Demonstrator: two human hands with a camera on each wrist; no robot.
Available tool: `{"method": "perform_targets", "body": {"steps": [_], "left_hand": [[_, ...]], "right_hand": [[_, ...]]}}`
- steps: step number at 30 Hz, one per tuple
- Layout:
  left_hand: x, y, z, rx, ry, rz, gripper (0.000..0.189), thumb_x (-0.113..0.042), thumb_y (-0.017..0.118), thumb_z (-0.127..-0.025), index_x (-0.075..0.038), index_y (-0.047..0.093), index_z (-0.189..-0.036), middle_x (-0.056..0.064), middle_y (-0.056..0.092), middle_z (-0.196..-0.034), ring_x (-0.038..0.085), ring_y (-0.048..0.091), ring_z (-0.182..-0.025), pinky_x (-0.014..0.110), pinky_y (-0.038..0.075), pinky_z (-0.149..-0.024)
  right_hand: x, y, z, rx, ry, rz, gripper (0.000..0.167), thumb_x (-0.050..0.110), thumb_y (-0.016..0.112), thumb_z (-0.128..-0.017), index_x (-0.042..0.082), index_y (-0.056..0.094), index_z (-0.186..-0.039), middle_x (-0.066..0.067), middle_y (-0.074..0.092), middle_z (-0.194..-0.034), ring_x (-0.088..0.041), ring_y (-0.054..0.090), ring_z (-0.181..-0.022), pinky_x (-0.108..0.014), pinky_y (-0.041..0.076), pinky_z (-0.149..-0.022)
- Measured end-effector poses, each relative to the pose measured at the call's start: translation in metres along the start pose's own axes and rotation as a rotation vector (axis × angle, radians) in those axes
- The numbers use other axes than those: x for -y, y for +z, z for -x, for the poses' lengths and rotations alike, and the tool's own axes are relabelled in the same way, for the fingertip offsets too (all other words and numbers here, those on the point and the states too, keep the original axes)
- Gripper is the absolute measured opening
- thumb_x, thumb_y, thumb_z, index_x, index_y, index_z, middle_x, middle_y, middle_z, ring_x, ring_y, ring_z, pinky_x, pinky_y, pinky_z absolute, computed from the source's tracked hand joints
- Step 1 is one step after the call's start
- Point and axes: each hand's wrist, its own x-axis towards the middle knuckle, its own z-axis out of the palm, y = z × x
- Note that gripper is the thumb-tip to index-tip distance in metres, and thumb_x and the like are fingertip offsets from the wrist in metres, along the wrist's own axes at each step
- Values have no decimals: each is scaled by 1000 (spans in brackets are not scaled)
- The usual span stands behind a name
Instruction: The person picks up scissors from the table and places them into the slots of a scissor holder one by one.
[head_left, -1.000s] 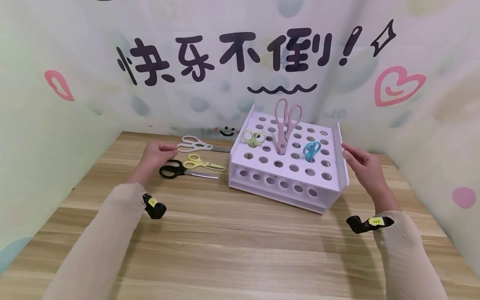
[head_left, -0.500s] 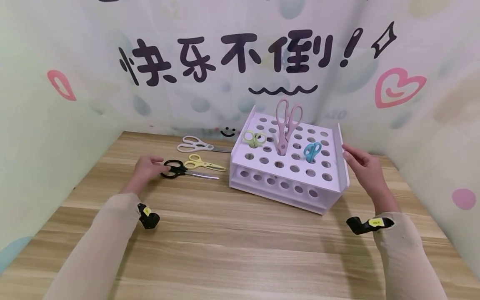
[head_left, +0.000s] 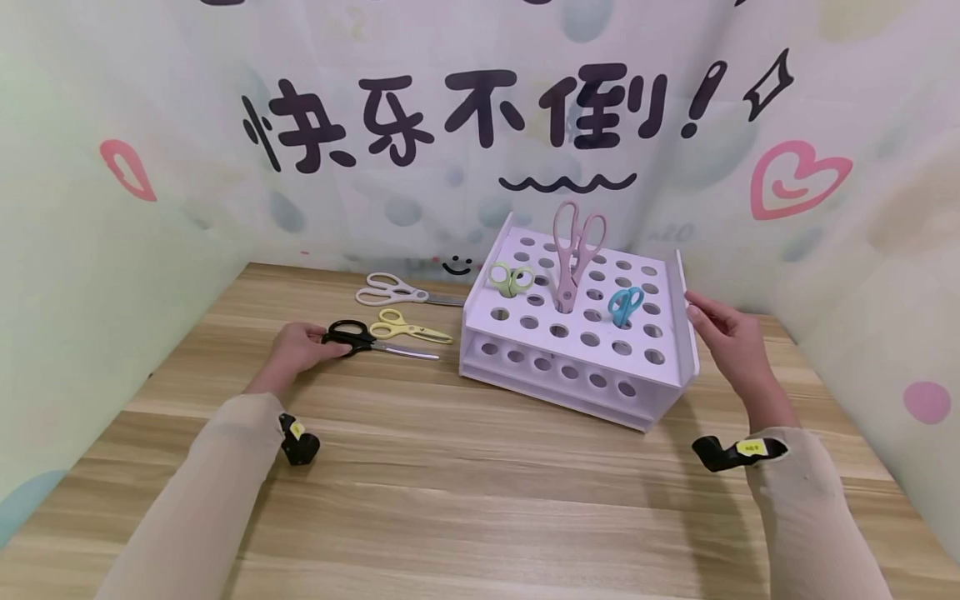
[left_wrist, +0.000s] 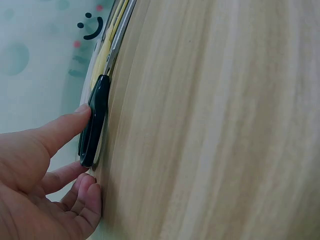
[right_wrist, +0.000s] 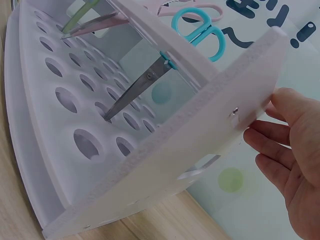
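My left hand (head_left: 298, 350) pinches the black handle of a pair of scissors (head_left: 363, 338), which lies at the left of the table, blades pointing right. In the left wrist view the thumb presses on that handle (left_wrist: 99, 107), with a finger on its far side. My right hand (head_left: 737, 348) rests its fingertips against the outer right side panel of a white rack (head_left: 573, 348) full of round holes. Pink scissors (head_left: 567, 293), small green scissors (head_left: 510, 289) and small teal scissors (head_left: 622, 315) stand in it, handles up. Teal-handled blades (right_wrist: 135, 90) pass down into a lower hole.
Yellow scissors (head_left: 416, 332) lie just behind the black pair. White-handled scissors (head_left: 412, 295) lie farther back, their blade end reaching the rack's left side. A printed cloth backdrop (head_left: 420, 208) rises behind the wooden table (head_left: 465, 500).
My left hand has come down from beside the white-handled scissors to the black scissors and taken hold of their handle. The right hand has stayed at the rack.
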Motion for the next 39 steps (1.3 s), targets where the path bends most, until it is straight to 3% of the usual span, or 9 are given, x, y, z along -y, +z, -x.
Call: {"method": "perform_targets", "body": {"steps": [8,15,21,30,39], "left_hand": [[-1,0,4,-1,23,-43,67,-26,71,-80,16,44,-124,32,50,-117,37,48,-105,41,43,-84],[0,0,5,-6,37,-82,71,-27,74,-77,17,43,-123,33,48,-116,39,46,-105,44,41,-87],[1,0,4,-21,47,-105,67,-25,75,-75,18,46,-118,32,50,-111,37,46,-99,44,40,-85],[-1,1,5,-38,43,-138,65,-23,76,-75,19,48,-116,35,49,-115,42,46,-105,47,39,-89],[-3,2,4,-67,83,-205,57,-23,77,-74,18,55,-108,32,54,-108,35,49,-91,43,42,-79]], "right_hand": [[2,1,0,-2,0,0,48,32,51,-94,3,49,-131,-20,50,-128,6,47,-92,-5,40,-74],[2,3,0,-17,5,2,46,32,52,-93,3,50,-130,-9,55,-124,7,48,-91,-5,41,-73],[1,3,0,-10,-6,-12,46,31,52,-94,2,49,-130,-13,54,-126,6,48,-91,-5,41,-73],[1,2,-1,8,25,-2,49,35,50,-94,5,48,-132,-16,51,-129,4,47,-93,-5,40,-73],[0,2,0,-10,23,-20,47,33,51,-94,5,49,-132,-6,54,-124,0,48,-92,-6,41,-72]]}}
